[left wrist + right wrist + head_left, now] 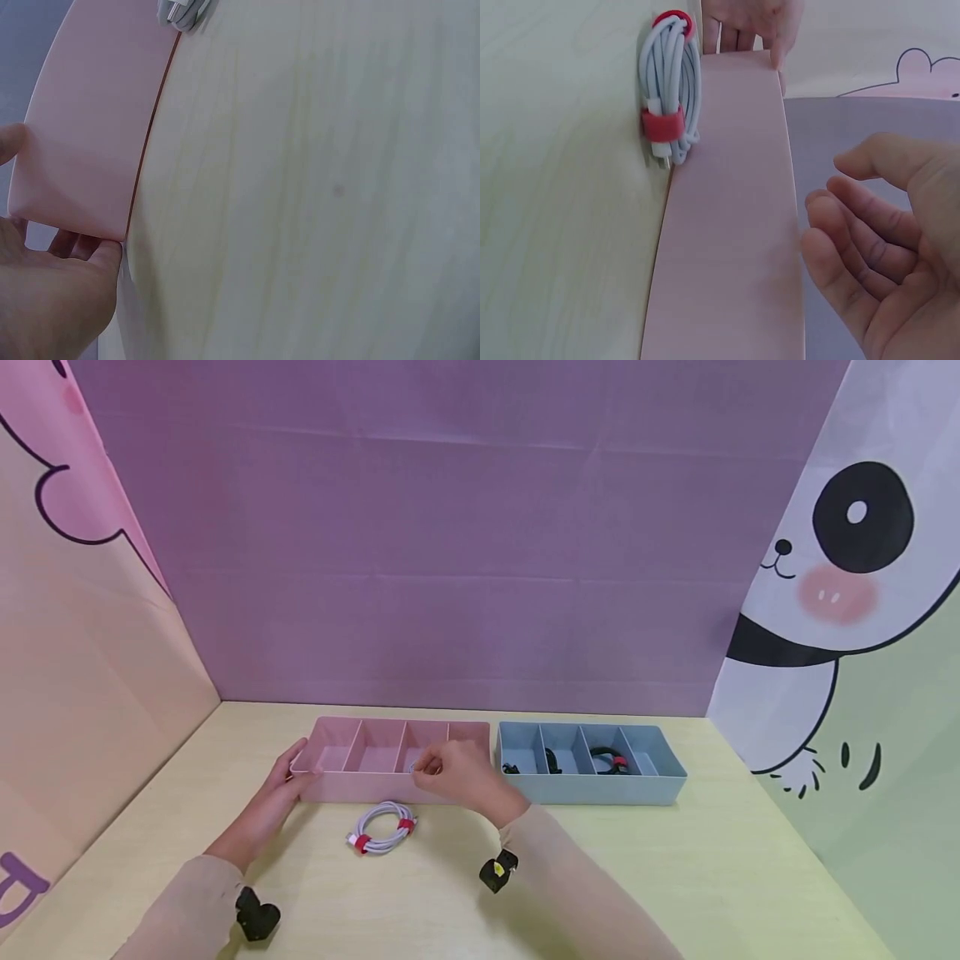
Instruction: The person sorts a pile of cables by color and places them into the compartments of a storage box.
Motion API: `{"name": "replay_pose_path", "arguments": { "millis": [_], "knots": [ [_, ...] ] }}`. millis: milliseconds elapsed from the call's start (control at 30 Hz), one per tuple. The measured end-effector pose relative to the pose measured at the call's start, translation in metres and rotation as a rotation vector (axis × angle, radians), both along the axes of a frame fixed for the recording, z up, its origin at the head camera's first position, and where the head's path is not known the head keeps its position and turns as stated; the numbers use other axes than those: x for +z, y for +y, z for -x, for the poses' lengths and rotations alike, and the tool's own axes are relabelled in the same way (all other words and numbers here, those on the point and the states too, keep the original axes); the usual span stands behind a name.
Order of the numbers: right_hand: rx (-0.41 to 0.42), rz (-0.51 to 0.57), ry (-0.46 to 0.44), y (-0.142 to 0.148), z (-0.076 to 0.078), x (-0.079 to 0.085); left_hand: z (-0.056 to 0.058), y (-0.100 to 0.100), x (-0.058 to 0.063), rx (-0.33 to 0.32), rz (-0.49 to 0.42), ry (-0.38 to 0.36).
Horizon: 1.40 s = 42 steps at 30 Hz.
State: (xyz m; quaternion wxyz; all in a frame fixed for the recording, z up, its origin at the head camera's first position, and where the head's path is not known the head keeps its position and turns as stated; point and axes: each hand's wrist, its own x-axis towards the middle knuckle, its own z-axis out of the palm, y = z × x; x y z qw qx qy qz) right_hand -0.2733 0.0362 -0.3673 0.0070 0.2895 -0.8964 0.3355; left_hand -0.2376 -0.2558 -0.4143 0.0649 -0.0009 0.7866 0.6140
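My left hand grips the left end of a pink four-compartment box. In the left wrist view, its thumb lies on one side of the box and the fingers bend around the end. Over the third compartment is my right hand, fingers loosely curved. The right wrist view has a gap between thumb and fingertips, with nothing held there. A bit of something pale shows in that compartment beside the fingertips. A coiled white charging cable with two red straps lies on the table before the box.
A blue four-compartment box stands right of the pink one. Inside it are a coiled black cable with a red strap, another black cable and a small black item. A purple backdrop rises behind the table.
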Motion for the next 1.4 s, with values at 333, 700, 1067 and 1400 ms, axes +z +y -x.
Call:
{"name": "replay_pose_path", "arguments": {
  "millis": [333,700,1067,1400],
  "knots": [
    [0.049,-0.004,-0.019,-0.005,-0.011,-0.006,0.000,-0.002,-0.002,-0.006,-0.010,0.014],
    [0.055,-0.083,-0.003,-0.014,-0.017,-0.023,0.000,-0.002,-0.003,-0.004,-0.012,0.009],
    [0.055,-0.137,0.016,-0.023,-0.021,-0.030,0.003,-0.003,-0.003,-0.012,-0.009,0.008],
    [0.021,-0.260,0.067,-0.028,-0.019,-0.040,0.002,-0.003,-0.003,-0.007,-0.009,0.015]
  ]
}}
